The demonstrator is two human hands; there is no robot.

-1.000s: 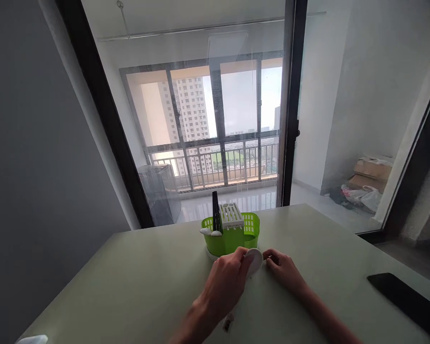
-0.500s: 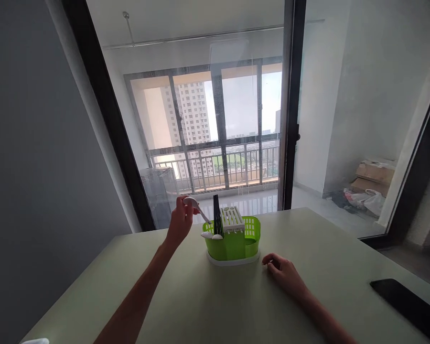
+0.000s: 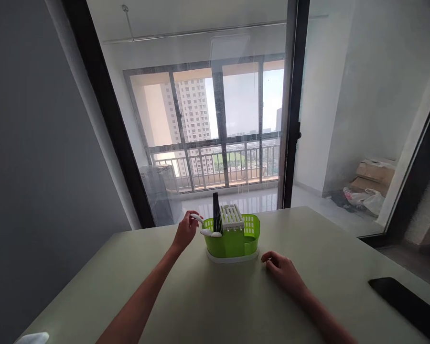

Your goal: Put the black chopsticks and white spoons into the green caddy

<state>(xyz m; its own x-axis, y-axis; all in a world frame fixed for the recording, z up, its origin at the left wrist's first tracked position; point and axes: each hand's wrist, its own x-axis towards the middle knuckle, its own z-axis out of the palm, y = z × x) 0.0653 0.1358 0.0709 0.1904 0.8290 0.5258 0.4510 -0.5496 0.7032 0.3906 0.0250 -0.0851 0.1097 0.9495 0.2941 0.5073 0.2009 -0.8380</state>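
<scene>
A green cutlery basket (image 3: pixel 232 247) with a white base stands on the table. My left hand (image 3: pixel 186 229) pinches a white soup spoon (image 3: pixel 197 218) by its bowl end, at the basket's left rim. The spoon's handle points down into the basket, its lower part hidden. Two more white spoons (image 3: pixel 211 233) show their bowls over the front left rim. Black chopsticks (image 3: pixel 217 212) stand upright behind them. A white slotted rack (image 3: pixel 231 217) tops the middle. My right hand (image 3: pixel 280 267) rests on the table right of the basket, fingers loosely bent and apart, holding nothing.
A dark flat object (image 3: pixel 408 301) lies at the table's right edge. Part of a white object (image 3: pixel 34 338) shows at the lower left corner. Beyond the table (image 3: pixel 215 306) stands a glass door with a dark frame (image 3: pixel 293 110); cardboard and bags (image 3: pixel 370 191) lie behind it.
My left hand has moved down and right, bringing the spoon's handle into the left end of the basket. My right hand stays in place.
</scene>
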